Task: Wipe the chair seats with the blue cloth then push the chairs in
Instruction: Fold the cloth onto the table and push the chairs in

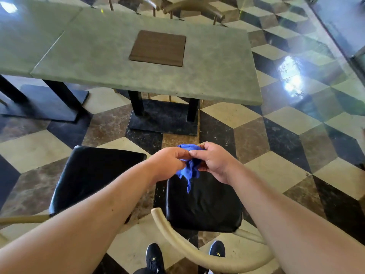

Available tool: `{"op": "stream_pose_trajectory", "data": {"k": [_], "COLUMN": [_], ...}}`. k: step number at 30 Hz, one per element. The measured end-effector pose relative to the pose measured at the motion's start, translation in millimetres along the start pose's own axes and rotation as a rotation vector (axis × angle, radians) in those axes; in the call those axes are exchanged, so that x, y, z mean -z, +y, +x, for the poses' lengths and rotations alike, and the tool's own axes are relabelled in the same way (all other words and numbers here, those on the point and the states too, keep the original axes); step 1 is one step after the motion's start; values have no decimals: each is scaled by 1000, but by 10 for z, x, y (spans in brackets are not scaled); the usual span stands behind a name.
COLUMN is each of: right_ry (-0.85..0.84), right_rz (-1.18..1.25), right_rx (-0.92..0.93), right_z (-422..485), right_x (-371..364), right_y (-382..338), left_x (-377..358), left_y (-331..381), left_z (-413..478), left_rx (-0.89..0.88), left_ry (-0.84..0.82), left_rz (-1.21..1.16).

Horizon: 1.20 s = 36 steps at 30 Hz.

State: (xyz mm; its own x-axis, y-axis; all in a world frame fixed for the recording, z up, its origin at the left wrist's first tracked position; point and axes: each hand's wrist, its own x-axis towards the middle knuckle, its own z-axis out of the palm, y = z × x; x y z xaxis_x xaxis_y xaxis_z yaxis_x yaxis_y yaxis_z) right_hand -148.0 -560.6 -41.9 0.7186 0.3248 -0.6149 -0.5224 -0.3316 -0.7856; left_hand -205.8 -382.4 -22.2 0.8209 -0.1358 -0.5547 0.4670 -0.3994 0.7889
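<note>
Two bare forearms reach out from the bottom of the view, above a pair of dark shoes [155,258] and the curved cream backrest [177,240] of the nearer chair. The left hand [169,161] and right hand [213,161] meet in the air over the far edge of that chair's black seat [205,210]. Both have their fingers curled onto the blue cloth [188,171], which is bunched between them with a loose tail hanging down toward the seat. Whether that tail touches the seat cannot be told.

A second black chair seat [88,175] stands just to the left. Both chairs sit pulled out on the patterned floor, well apart from the grey-green table [138,76].

As a judgement, the task looks early. The cloth is being gathered or arranged rather than pressed flat on a seat, and nothing shows whether either seat has been wiped. Wiping appears to be mostly or wholly left, and both chairs are yet to be pushed in under the table.
</note>
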Motion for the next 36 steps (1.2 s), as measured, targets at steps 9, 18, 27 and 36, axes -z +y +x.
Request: {"op": "stream_pose_trajectory", "data": {"k": [9, 18, 27, 36], "right_ry": [-34, 58, -74, 69], "right_rz": [-377, -664, -669, -820], "right_rx": [304, 521, 575, 603], "right_z": [-183, -212, -191, -80], "right_x": [-144, 188, -116, -537], "right_y": [-601, -838, -959, -1167], "left_x": [630, 765, 724, 1338], "left_y": [14, 426, 280, 0], "left_z": [-192, -187, -243, -428], "left_rx": [-23, -77, 26, -20], "left_ry": [333, 438, 304, 422], "left_rz": [530, 726, 740, 625]}}
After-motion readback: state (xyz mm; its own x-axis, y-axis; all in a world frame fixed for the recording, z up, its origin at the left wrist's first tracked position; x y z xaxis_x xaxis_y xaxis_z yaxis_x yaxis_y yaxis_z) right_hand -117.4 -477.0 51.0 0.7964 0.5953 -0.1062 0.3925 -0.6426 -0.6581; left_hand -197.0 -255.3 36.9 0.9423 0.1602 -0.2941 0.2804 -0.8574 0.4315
